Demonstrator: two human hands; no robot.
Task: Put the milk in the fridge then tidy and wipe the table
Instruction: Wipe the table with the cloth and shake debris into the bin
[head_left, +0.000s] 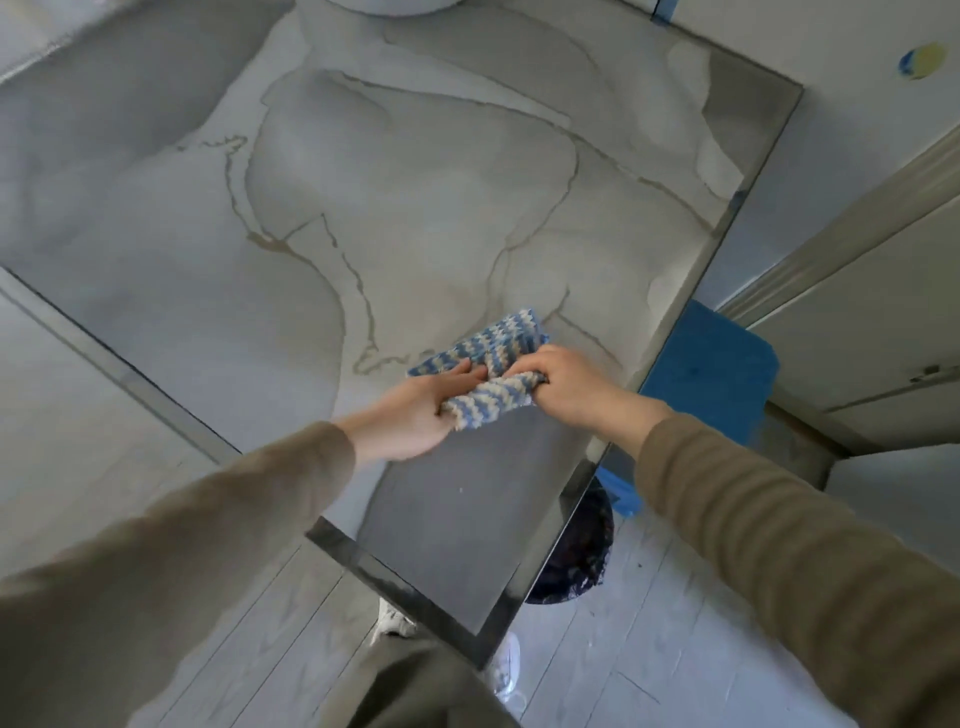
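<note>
Cloth (491, 364), blue-and-white striped: lower centre of frame, bunched on marble table (363, 182). Left hand (415, 410) and right hand (566, 384): fingers curled, both gripping it.

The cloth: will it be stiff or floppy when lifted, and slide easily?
Probably floppy: the cloth bunches and folds between the left hand and right hand. It should slide easily; the table looks smooth and glossy.

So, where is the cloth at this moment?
In the head view, the cloth is just right of the middle, over the table near its right edge, gripped between the left hand and the right hand.
</note>
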